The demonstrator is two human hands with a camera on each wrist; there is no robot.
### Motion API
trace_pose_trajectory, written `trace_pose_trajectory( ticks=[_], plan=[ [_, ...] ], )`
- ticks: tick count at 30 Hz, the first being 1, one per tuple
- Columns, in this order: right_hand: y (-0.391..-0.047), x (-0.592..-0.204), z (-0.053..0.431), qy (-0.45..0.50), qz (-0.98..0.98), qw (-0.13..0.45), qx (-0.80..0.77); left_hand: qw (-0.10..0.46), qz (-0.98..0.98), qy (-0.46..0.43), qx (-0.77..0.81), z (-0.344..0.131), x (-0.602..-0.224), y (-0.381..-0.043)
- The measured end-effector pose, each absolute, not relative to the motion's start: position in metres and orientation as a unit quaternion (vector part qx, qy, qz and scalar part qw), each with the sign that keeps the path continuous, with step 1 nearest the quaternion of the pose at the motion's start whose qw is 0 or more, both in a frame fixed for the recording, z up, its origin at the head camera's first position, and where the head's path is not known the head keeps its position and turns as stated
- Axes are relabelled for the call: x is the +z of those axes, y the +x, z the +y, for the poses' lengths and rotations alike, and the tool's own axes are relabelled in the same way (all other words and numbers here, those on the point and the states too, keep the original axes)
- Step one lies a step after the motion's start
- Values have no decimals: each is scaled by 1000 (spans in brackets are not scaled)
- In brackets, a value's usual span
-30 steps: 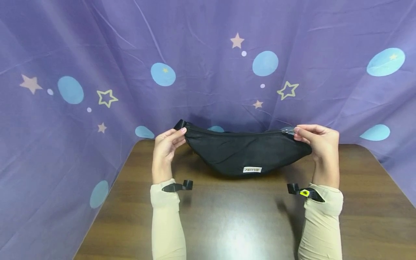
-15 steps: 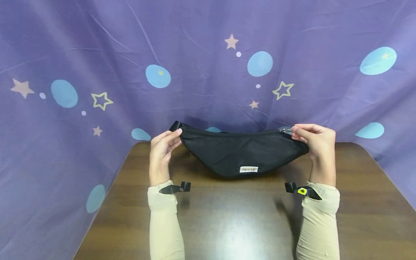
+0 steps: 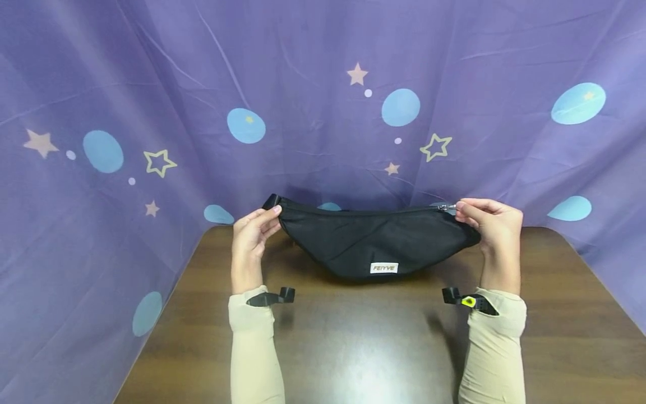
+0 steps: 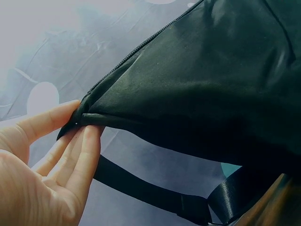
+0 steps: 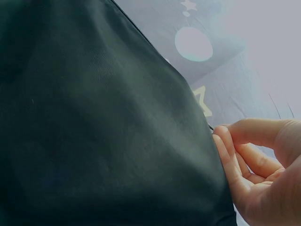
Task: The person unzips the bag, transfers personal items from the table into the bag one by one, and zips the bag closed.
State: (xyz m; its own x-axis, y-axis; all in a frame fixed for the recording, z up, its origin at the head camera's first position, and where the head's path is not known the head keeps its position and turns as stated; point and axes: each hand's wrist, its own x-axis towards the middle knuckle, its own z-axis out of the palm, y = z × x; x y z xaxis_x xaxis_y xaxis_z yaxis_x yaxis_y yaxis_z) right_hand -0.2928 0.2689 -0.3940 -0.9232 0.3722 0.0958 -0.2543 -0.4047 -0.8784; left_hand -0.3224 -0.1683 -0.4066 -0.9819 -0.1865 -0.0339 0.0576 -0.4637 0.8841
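Note:
A black waist bag (image 3: 343, 241) with a small white label (image 3: 384, 268) hangs upright between both hands, close over the brown table. My left hand (image 3: 250, 237) pinches its upper left corner, thumb in front; the left wrist view shows the fingertips (image 4: 91, 134) behind that corner. At the other end of the zipper (image 4: 141, 44), my right hand (image 3: 497, 224) pinches the pull of the metal slider (image 3: 443, 207) between thumb and forefinger. In the right wrist view the bag's side covers most of the picture and hides the slider.
Behind the bag a black strap (image 4: 136, 186) hangs down. The wooden table (image 3: 343, 348) ends at a purple curtain (image 3: 313, 67) printed with stars and blue ovals. Black camera bands (image 3: 270, 298) sit on both wrists.
The head view has shifted slightly. My right hand and the zipper slider are a little farther right of my left hand than before; both hands keep their pinch.

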Motion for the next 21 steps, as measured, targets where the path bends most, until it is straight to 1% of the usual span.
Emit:
trace_pose_trajectory(
  ticks=[4,10,14,17,21],
  plan=[
    [-292,-391,271,-73,-508,192,837,74,-511,67,-854,-170,-406,-322],
    [-295,-382,270,-74,-493,238,833,84,-507,56,-856,-169,-400,-327],
    [-294,-381,269,-83,-484,252,834,78,-504,58,-858,-169,-400,-327],
    [-291,-385,270,-73,-484,250,836,75,-506,63,-857,-169,-402,-325],
    [-287,-392,274,-34,-504,220,835,71,-511,65,-854,-170,-407,-323]
  ],
)
